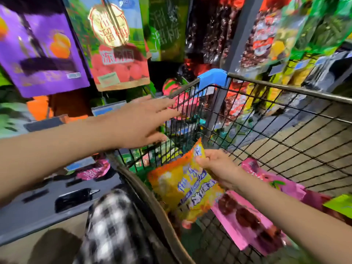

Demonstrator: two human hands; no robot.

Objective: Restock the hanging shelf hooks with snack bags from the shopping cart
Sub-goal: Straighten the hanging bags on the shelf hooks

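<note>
My right hand [217,166] pinches the top edge of a yellow and orange snack bag [182,187] with blue lettering, held just above the floor of the wire shopping cart [276,119]. My left hand [144,121] reaches forward over the cart's left rim, fingers straight and spread, holding nothing. Pink snack bags [245,221] lie in the cart under my right forearm. A metal shelf hook [112,14] sticks out at the top, carrying a red fruit snack bag [118,54]. The picture is blurred by motion.
A purple bag [40,48] hangs at upper left. Dark red and green bags [266,35] hang at upper right behind a grey post [240,35]. A blue corner guard [211,79] caps the cart's far corner. Lower shelves with price tags run along the left. My checked clothing [112,225] shows at the bottom.
</note>
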